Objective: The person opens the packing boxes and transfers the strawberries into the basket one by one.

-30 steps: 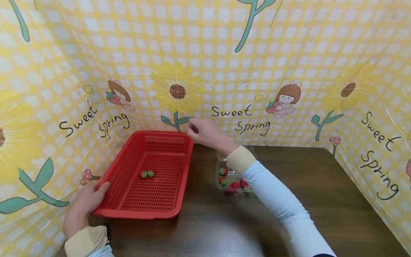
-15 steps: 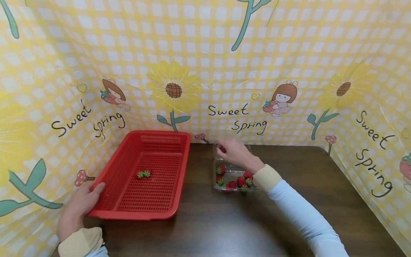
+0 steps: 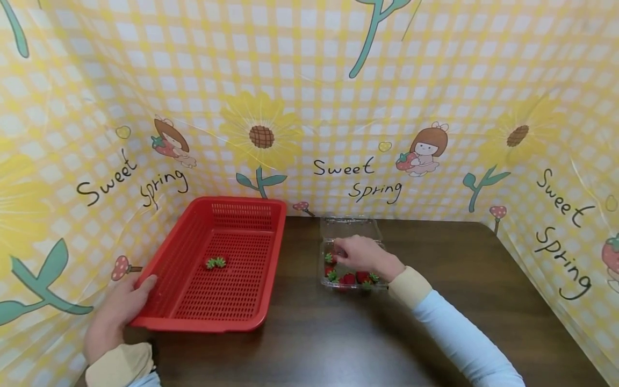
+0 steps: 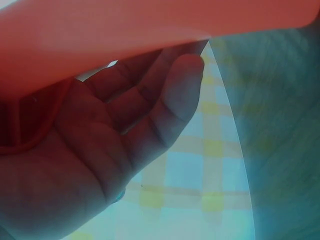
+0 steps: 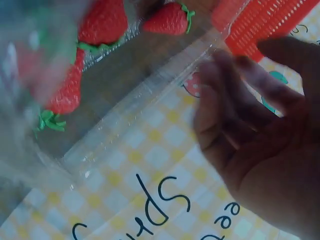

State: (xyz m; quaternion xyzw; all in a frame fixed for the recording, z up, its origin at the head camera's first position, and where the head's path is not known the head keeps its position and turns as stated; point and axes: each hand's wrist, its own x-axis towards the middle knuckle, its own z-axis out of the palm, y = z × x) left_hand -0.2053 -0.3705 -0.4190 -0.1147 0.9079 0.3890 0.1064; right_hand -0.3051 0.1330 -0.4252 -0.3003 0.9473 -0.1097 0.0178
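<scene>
My left hand [image 3: 118, 306] grips the near left corner of a red perforated plastic basket [image 3: 227, 298], thumb over the rim. Its fingers [image 4: 172, 100] bend under that rim in the left wrist view. Two strawberries [image 3: 215, 263] with green leaves lie on the basket floor. My right hand [image 3: 365, 255] is over a clear plastic clamshell box [image 3: 350, 230], its lid folded back. In the right wrist view my right hand [image 5: 265, 145] has loosely bent fingers, thumb apart, nothing between them. Several strawberries [image 5: 102, 22] lie in the box, partly hidden by the hand in the head view.
A dark brown wooden table [image 3: 309, 333] bears basket and box side by side. Behind and at both sides rises a yellow checked cloth [image 3: 300, 107] with flower prints. The table's right edge slants away at the right.
My right hand has moved from the basket's far right corner rightward and down to the clear box. The left hand keeps its grip on the basket, which stays in place.
</scene>
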